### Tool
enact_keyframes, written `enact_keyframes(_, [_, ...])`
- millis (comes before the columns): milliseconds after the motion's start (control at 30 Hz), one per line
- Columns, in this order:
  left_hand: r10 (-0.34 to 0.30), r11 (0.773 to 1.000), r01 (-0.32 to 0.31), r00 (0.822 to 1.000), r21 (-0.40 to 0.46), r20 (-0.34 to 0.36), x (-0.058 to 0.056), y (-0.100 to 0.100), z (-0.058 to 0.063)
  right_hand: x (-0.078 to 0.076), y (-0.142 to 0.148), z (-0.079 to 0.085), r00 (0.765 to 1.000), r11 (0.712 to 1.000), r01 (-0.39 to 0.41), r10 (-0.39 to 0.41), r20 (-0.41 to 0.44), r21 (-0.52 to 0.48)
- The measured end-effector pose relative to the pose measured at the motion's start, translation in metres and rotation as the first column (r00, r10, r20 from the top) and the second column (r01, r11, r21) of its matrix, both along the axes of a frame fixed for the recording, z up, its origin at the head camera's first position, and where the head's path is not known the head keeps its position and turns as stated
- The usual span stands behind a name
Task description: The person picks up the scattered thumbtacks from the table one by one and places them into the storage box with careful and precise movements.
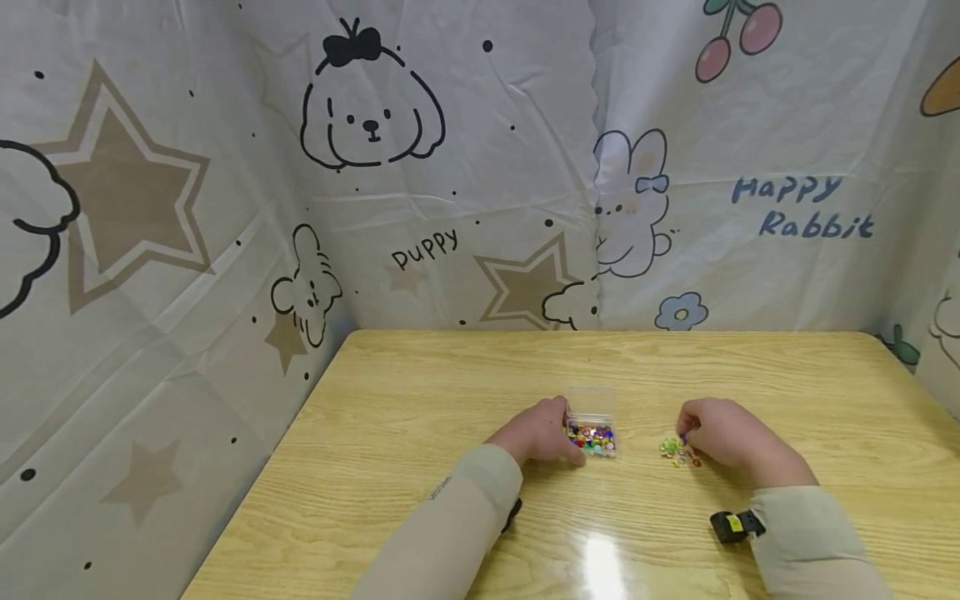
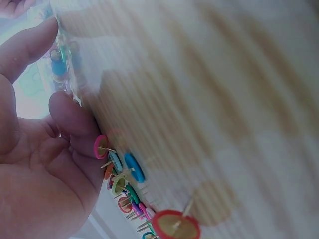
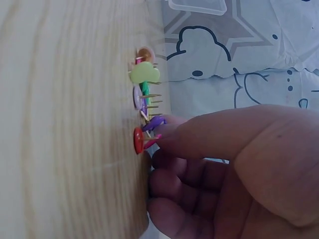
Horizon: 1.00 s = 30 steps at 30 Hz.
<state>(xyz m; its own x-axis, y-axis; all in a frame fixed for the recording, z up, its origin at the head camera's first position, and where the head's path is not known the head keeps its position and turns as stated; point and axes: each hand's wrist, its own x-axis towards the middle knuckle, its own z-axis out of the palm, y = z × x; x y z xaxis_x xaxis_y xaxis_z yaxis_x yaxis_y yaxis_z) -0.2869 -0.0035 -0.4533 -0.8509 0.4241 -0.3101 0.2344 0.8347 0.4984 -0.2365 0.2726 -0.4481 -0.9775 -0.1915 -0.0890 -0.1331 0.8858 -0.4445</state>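
My left hand (image 1: 542,431) grips the left side of a small clear plastic box (image 1: 592,419), its lid raised at the back. Multicoloured thumbtacks (image 1: 597,439) fill the box. In the left wrist view, the thumb and fingers of the left hand (image 2: 45,149) lie along the box's edge. To its right, a small pile of loose thumbtacks (image 1: 675,450) lies on the table, points showing in the right wrist view. At that pile my right hand (image 1: 727,433) pinches a purple thumbtack (image 3: 154,123) between thumb and finger; a red thumbtack (image 3: 138,140) is close by.
Both hands work over a light wood-grain table (image 1: 420,392). A printed cloth (image 1: 465,192) hangs behind the table and along its sides. A black wrist camera (image 1: 735,527) sits at the right cuff.
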Motion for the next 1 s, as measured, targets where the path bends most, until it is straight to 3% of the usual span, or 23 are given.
enact_keyframes(400, [0.01,1.0,-0.01,1.0,-0.001,0.004,0.002,0.001,0.002,0.001,-0.011,0.008,0.998,0.999,0.014,-0.012,-0.064,0.035])
enact_keyframes(667, [0.013,1.0,-0.013,1.0,-0.001,0.001,0.0,0.0,0.0,0.002,-0.041,0.015,0.995,0.999,-0.035,0.033,-0.091,-0.024])
enact_keyframes(867, [0.012,1.0,-0.012,1.0,0.004,0.002,-0.002,0.001,-0.001,0.001,-0.061,0.012,0.978,0.996,-0.088,0.091,-0.188,0.024])
enact_keyframes(1000, [0.006,1.0,-0.006,1.0,0.002,-0.001,-0.002,0.002,-0.002,0.001,-0.071,0.008,0.972,0.99,-0.142,0.144,-0.187,0.022])
